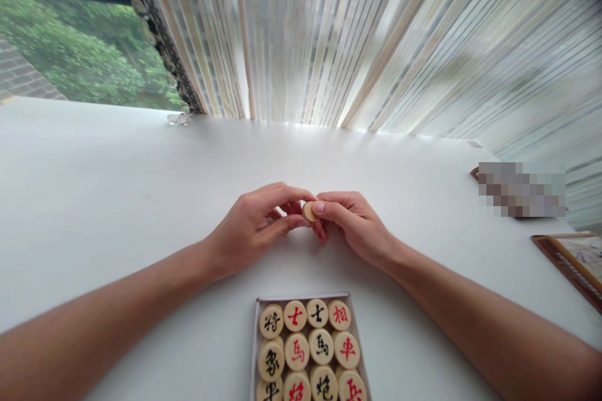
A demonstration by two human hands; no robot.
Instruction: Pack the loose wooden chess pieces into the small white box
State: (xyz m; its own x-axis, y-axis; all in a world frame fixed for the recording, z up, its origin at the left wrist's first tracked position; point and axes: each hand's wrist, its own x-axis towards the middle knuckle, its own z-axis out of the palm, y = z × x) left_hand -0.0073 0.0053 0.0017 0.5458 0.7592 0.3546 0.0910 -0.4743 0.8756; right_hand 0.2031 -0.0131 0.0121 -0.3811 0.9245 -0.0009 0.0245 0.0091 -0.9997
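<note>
A small round wooden piece (309, 211) is held up between my two hands, above the white table (117, 200). My right hand (360, 222) pinches it, thumb on its face. The fingertips and thumb of my left hand (256, 219) close round its left edge. Any character on the piece cannot be made out. Below my hands, at the bottom centre, an open box (258, 319) holds rows of round wooden pieces, such as a black-marked one (271, 321) and a red-marked one (339, 315), characters facing up.
Two brown-edged flat objects lie at the right, one partly pixelated (522, 191), the other (571, 263) nearer. A striped curtain (305, 37) hangs behind the table's far edge. A small clear object (179, 119) rests at that edge, near the window.
</note>
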